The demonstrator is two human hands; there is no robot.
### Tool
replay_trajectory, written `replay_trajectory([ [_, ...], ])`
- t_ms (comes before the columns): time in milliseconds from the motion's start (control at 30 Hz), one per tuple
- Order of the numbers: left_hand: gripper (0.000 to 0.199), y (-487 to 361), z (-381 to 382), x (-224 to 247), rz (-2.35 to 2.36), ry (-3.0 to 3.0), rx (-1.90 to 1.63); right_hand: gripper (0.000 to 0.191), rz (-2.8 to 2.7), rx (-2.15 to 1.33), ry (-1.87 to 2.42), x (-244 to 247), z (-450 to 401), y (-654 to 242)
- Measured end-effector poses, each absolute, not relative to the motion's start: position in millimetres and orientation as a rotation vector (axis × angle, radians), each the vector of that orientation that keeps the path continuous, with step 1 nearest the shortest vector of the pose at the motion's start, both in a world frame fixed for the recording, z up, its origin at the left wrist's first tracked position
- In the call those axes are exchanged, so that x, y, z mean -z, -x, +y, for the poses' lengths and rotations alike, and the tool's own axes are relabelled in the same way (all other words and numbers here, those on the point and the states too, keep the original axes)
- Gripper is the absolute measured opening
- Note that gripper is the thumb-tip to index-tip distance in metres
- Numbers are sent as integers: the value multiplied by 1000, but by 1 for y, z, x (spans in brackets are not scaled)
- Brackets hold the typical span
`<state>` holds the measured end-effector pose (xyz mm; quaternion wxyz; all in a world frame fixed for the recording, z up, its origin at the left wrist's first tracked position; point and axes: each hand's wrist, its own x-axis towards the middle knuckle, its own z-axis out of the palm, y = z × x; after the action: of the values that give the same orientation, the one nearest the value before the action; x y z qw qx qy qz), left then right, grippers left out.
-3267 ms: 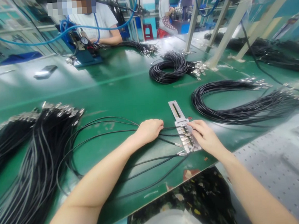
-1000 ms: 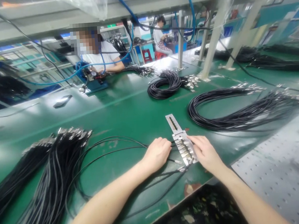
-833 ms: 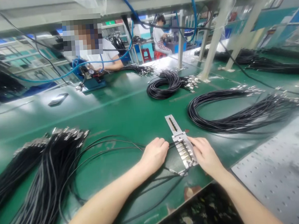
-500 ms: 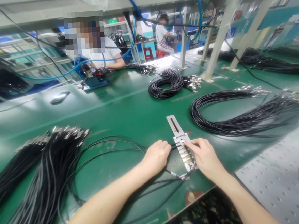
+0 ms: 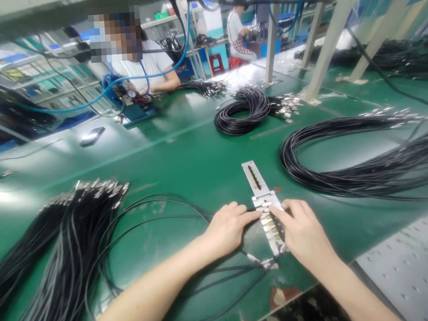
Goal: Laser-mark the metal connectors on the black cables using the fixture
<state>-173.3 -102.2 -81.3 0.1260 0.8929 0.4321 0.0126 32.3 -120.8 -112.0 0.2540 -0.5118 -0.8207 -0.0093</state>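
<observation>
A hinged metal fixture [image 5: 256, 177] lies opened out on the green bench, with several silver cable ends in its slotted lower half. My left hand [image 5: 229, 228] is at the fixture's left side, fingers curled over a black cable [image 5: 193, 215] and index finger stretched to the slots. From the right, my right hand [image 5: 303, 227] is closed, its index fingertip pressing on a metal cable end [image 5: 267, 204] near the hinge. Its thumb is mostly hidden. More cables with a silver connector [image 5: 253, 259] lie below my left wrist.
Black cable bundles lie at left [image 5: 75, 229], as a coil [image 5: 242, 112] behind, and as a loop [image 5: 310, 173] at right. A perforated metal plate [image 5: 412, 264] is at lower right. Across the bench, a co-worker [image 5: 159, 61] sits by a blue press [image 5: 135, 110]; another person sits farther back.
My left index finger has stretched out to the fixture slots, where before the hand was a fist farther left. My right fingertip stays on the cable ends. The view has shifted slightly.
</observation>
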Motion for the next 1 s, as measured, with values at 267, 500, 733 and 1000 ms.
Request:
replay_trajectory([
  [267,46,163,-109,72,1377,-2661,117,37,-2204,-35,1390,111,-119,-31],
  [500,26,182,-115,47,1143,-2765,56,43,-2010,-248,1302,114,-118,-45],
  [733,7,196,-116,45,1035,-2796,232,43,-1998,-245,1352,118,-139,-55],
  [1000,17,178,-118,68,1384,-2636,-275,56,-1997,-274,1329,116,-149,-49],
])
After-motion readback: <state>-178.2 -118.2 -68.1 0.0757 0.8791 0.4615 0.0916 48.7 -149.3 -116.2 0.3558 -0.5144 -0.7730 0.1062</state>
